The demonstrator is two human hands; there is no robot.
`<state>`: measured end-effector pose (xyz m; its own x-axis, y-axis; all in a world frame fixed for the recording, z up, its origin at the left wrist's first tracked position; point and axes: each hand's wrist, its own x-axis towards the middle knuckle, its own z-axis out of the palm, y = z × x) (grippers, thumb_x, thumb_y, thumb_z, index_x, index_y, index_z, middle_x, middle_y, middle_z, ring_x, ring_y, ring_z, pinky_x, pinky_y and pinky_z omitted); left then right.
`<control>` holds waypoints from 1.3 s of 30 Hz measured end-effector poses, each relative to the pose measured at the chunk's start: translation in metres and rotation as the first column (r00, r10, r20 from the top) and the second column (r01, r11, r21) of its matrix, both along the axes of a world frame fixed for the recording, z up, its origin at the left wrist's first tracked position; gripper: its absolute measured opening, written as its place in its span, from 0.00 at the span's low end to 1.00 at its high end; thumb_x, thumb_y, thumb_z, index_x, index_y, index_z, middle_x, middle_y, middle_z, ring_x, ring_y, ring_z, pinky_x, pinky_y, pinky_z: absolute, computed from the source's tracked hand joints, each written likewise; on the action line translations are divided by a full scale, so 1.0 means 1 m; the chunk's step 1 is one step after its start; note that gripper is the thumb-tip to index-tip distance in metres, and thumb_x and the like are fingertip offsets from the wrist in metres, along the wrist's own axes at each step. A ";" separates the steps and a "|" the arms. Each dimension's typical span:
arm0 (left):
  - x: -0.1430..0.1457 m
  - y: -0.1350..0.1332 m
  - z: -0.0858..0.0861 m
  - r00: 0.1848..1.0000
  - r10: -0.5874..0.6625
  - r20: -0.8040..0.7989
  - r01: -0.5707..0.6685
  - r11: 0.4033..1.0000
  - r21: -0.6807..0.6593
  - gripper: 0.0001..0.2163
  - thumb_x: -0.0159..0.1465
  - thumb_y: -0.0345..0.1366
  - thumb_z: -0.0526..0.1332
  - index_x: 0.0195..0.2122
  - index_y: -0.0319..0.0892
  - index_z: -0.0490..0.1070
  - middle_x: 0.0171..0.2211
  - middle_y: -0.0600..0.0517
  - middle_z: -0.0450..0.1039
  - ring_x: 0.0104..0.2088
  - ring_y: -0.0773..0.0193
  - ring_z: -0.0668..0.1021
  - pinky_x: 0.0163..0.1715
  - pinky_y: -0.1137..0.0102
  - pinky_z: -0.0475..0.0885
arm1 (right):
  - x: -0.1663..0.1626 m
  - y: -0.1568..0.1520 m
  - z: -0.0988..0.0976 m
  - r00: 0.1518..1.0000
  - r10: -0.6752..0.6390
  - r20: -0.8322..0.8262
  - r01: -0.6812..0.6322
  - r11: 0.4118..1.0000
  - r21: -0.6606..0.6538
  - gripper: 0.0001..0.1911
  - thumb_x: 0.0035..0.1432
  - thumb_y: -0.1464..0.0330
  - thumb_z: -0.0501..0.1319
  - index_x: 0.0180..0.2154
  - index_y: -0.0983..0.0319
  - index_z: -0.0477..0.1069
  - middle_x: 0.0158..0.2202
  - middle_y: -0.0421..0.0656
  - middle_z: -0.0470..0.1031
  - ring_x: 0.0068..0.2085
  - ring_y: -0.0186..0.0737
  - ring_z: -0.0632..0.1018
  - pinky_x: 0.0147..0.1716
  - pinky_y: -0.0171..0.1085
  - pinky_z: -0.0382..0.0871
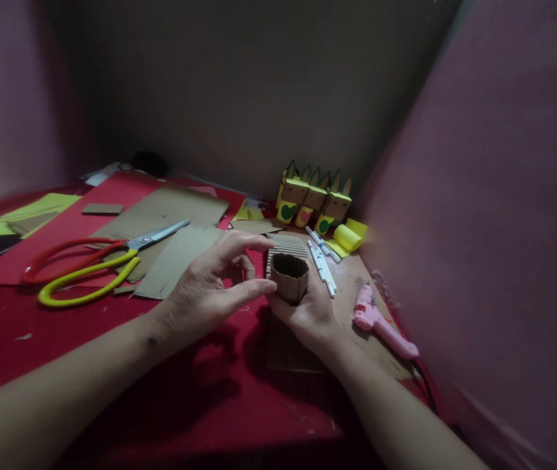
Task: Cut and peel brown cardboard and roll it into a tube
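Observation:
My right hand [313, 312] cups a small roll of corrugated cardboard [288, 275], holding it upright with its hollow end facing up. My left hand [212, 282] is just to the left of the roll, fingers spread, its thumb tip touching the roll's side and its index finger reaching over the top. Both hands hover above a red sheet [111, 339] that covers the table.
Scissors [96, 261] with red and yellow handles lie at left on brown cardboard pieces [170, 215]. Several small cardboard figures [312, 196] stand at the back. Marker pens [323, 258], yellow paper [349, 236] and a pink glue gun [381, 321] lie at right. Pink walls close in on both sides.

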<state>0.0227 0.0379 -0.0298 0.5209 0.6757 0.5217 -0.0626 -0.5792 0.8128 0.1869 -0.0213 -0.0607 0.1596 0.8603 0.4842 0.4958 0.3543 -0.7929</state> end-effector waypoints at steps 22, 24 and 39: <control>-0.010 0.004 0.010 0.989 0.120 0.091 -0.129 0.987 0.098 0.12 0.60 0.36 0.64 0.45 0.44 0.73 0.35 0.53 0.73 0.28 0.70 0.71 0.29 0.76 0.68 | 0.000 -0.002 0.003 0.997 0.064 -0.048 -0.069 0.991 -0.111 0.16 0.45 0.67 0.66 0.38 0.60 0.67 0.31 0.39 0.73 0.30 0.37 0.73 0.31 0.37 0.70; -0.010 0.010 0.010 0.998 0.028 0.050 -0.026 0.998 -0.052 0.15 0.60 0.37 0.65 0.48 0.45 0.71 0.38 0.52 0.74 0.35 0.67 0.75 0.35 0.75 0.71 | 0.002 -0.003 0.009 0.972 0.128 -0.199 -0.170 0.963 -0.211 0.16 0.42 0.66 0.68 0.34 0.61 0.67 0.30 0.38 0.73 0.30 0.36 0.72 0.30 0.36 0.69; 0.010 -0.002 -0.011 0.845 -0.445 0.297 0.513 0.521 -0.682 0.27 0.51 0.34 0.69 0.53 0.48 0.66 0.46 0.46 0.73 0.28 0.55 0.81 0.15 0.71 0.75 | 0.004 0.007 -0.010 0.262 0.396 -0.880 -0.936 0.326 -0.132 0.25 0.40 0.63 0.67 0.42 0.62 0.67 0.29 0.42 0.75 0.28 0.41 0.77 0.29 0.42 0.75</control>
